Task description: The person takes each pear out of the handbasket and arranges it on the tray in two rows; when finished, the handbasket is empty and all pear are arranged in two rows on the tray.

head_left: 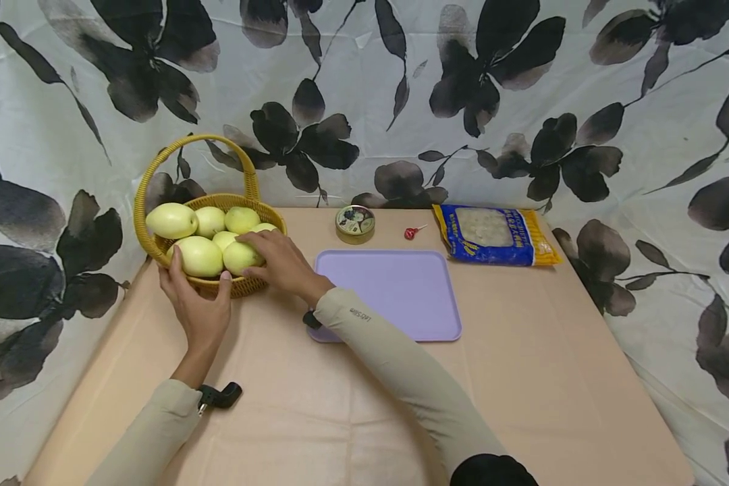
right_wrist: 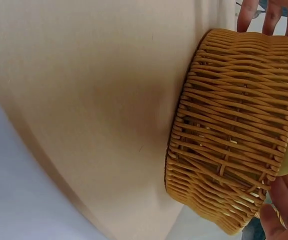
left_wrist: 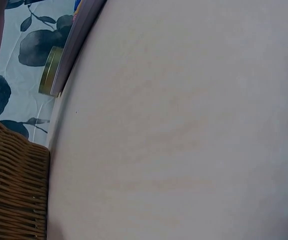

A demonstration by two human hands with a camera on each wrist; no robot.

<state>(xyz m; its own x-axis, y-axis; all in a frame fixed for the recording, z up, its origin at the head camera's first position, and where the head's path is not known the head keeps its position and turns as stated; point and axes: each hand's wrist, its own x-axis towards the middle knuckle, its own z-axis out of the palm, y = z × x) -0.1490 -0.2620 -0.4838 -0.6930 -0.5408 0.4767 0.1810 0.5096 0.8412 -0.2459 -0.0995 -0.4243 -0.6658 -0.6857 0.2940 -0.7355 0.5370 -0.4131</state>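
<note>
A yellow woven basket (head_left: 252,287) with a tall arched handle stands at the table's left, holding several pale green oval fruits (head_left: 173,221). My left hand (head_left: 197,304) reaches over its front rim and grips the large front-left fruit (head_left: 198,255), fingers at one side and thumb at the other. From the right, my right hand (head_left: 282,260) curls its fingers and thumb round the front-right fruit (head_left: 241,258). Both fruits sit inside the basket. In the right wrist view the basket's woven wall (right_wrist: 229,125) fills the right side, with fingers at its rim.
To the basket's right lies a flat lilac tray (head_left: 395,290), partly under my right forearm. Behind it stand a round gold tin (head_left: 355,225) and a small red lollipop (head_left: 410,233). A blue and yellow packet (head_left: 492,236) lies at the back right. Floral cloth (head_left: 395,88) hangs behind the table.
</note>
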